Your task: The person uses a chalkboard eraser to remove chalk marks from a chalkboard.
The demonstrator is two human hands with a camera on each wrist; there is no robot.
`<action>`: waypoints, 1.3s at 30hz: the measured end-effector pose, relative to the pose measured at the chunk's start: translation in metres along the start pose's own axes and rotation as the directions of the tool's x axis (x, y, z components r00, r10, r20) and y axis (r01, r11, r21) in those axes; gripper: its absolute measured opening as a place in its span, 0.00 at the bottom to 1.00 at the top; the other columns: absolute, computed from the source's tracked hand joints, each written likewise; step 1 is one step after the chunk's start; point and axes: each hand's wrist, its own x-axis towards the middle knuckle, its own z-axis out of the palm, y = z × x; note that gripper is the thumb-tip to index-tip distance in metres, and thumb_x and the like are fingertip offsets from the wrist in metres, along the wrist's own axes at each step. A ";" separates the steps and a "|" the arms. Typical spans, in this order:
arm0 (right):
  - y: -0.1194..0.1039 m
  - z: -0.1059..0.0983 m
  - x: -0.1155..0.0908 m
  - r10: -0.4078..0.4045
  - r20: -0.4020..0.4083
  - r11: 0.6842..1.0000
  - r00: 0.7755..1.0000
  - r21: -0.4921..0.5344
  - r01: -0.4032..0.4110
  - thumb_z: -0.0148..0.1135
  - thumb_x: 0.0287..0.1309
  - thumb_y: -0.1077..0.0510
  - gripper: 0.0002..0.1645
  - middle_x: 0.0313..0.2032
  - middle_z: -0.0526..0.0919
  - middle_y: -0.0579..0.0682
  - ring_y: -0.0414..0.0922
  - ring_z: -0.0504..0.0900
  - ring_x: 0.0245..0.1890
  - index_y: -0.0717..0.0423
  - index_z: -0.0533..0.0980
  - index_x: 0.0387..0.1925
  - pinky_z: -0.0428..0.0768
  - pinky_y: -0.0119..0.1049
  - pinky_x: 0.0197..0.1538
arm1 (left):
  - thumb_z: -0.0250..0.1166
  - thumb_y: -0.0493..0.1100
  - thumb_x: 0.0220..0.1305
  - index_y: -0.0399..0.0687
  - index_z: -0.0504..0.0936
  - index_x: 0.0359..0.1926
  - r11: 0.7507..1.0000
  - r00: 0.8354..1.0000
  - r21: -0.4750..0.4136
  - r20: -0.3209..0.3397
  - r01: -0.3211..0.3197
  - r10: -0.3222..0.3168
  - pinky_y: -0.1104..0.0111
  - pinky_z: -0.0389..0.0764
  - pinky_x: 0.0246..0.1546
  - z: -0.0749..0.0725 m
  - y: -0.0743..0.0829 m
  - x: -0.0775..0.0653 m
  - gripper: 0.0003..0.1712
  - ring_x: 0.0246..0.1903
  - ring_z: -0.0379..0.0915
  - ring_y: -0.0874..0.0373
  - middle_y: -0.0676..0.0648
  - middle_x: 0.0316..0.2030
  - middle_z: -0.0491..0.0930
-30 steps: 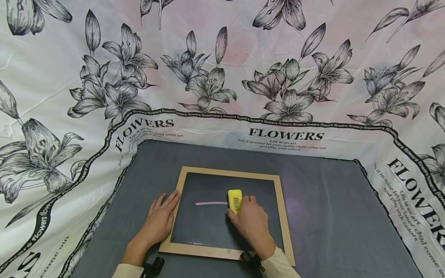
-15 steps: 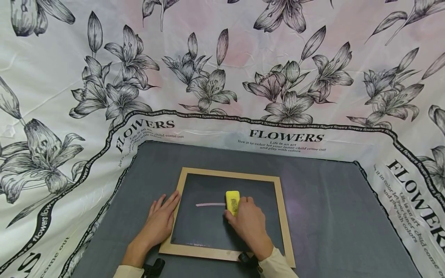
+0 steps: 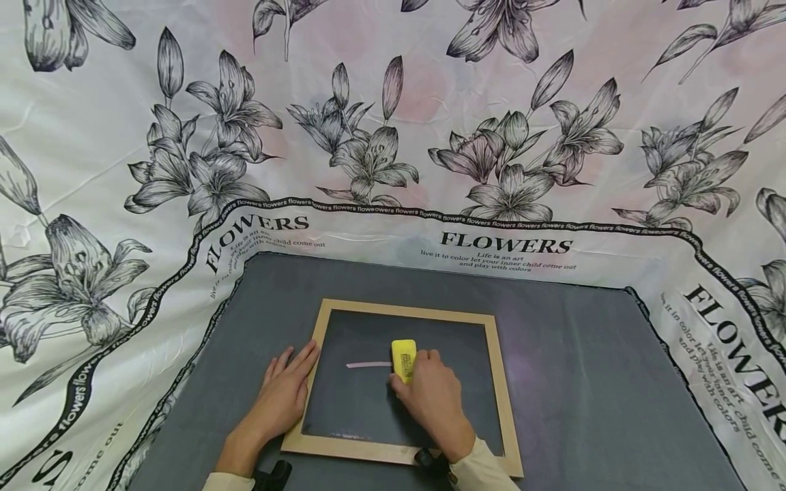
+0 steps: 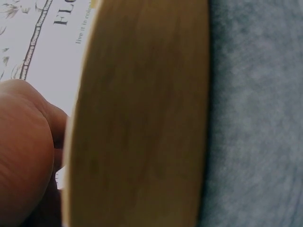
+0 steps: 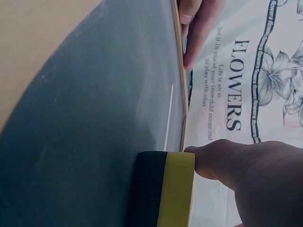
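A small chalkboard [image 3: 356, 402] with a light wooden frame [image 3: 405, 308] lies on the grey tabletop. My right hand [image 3: 434, 399] grips a yellow chalkboard eraser [image 3: 403, 360], its dark felt side down on the board. The right wrist view shows the thumb against the yellow back of the eraser [image 5: 177, 189]. Left of the eraser runs a short pale pink chalk line [image 3: 368, 365], whose right end meets it. My left hand [image 3: 279, 399] rests with extended fingers along the frame's left side. In the left wrist view the frame's wood [image 4: 142, 113] hides most of that hand.
The grey tabletop [image 3: 583, 382] extends around the board on all sides. A white cloth [image 3: 368, 41] printed with black lilies and lettering surrounds it at the back and sides. Each wrist bears a dark camera mount [image 3: 273, 475].
My right hand has slid the eraser leftward across the board, and the visible chalk line has grown shorter from its right end. The left hand stays against the frame.
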 end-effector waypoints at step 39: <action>-0.030 0.009 0.003 -0.043 0.031 0.999 0.999 0.019 0.043 0.71 0.48 0.29 0.46 0.39 0.78 0.54 0.47 0.73 0.25 0.62 0.78 0.54 0.78 0.41 0.28 | 0.54 0.33 0.71 0.51 0.66 0.75 1.000 1.000 -0.014 0.013 0.023 -0.023 0.32 0.50 0.68 0.000 0.002 0.000 0.33 0.74 0.54 0.34 0.50 0.76 0.62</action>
